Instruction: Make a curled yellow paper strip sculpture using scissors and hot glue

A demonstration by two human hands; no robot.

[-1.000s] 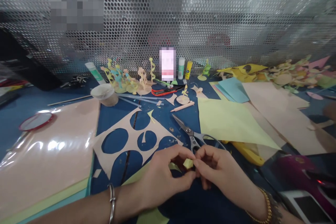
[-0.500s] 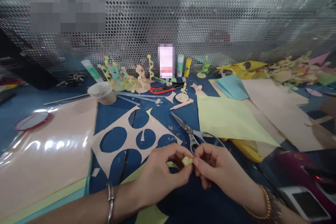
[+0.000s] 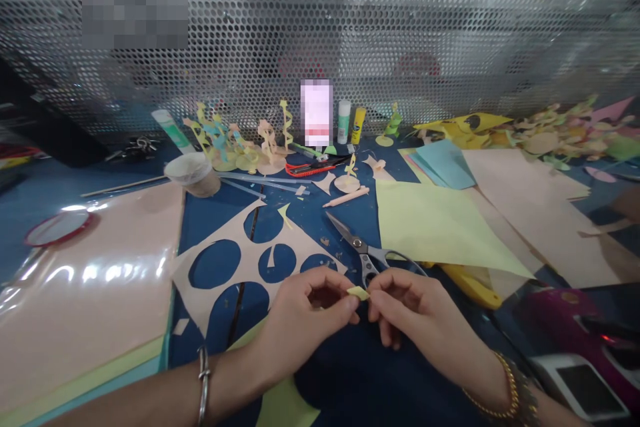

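A small folded piece of yellow paper [image 3: 359, 293] is pinched between both hands above the dark blue table. My left hand [image 3: 314, 303] has thumb and forefinger closed on its left side. My right hand [image 3: 411, 303] is closed on its right tip with thumb and finger. Just beyond the hands lie grey-handled scissors [image 3: 357, 244], blades partly apart. A pale pink sheet with round holes cut out [image 3: 250, 245] lies to the left of them. Under my left forearm is a yellow-green paper offcut [image 3: 286, 400].
Paper spirals on round bases [image 3: 267, 150] stand behind, near glue sticks [image 3: 344, 121] and a paper-covered cup [image 3: 193, 173]. A yellow-green sheet [image 3: 435, 227] lies right, beside a purple device [image 3: 560, 320]. A glossy pink packet [image 3: 100, 280] fills the left. A perforated metal panel [image 3: 400, 27] rises behind.
Both hands have risen slightly, still pinching the yellow paper. The paper has turned and now looks flatter, and the left fingers have closed nearer to it.
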